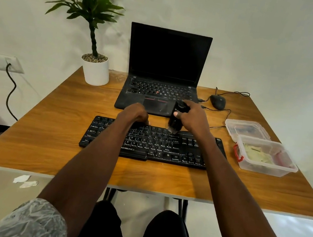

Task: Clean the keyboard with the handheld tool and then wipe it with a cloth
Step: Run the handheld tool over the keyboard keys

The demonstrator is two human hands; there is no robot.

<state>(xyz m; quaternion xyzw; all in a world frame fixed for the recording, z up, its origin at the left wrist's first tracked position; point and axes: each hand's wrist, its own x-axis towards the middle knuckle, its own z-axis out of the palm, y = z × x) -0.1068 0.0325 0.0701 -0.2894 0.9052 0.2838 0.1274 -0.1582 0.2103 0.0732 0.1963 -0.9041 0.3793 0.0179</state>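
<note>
A black keyboard (167, 147) lies across the middle of the wooden table (44, 141). My right hand (193, 116) grips a black handheld cleaning tool (176, 119), held upright with its pale nozzle touching the keyboard's top row right of centre. My left hand (134, 112) rests on the keyboard's far edge with fingers curled down over it, just left of the tool. A pale cloth (257, 155) lies inside a clear plastic box (288, 167) at the right of the table.
An open black laptop (164, 72) stands behind the keyboard. A potted plant (96, 69) is at the back left, a black mouse (218, 101) with cables at the back right. The box's clear lid (247, 129) lies behind the box.
</note>
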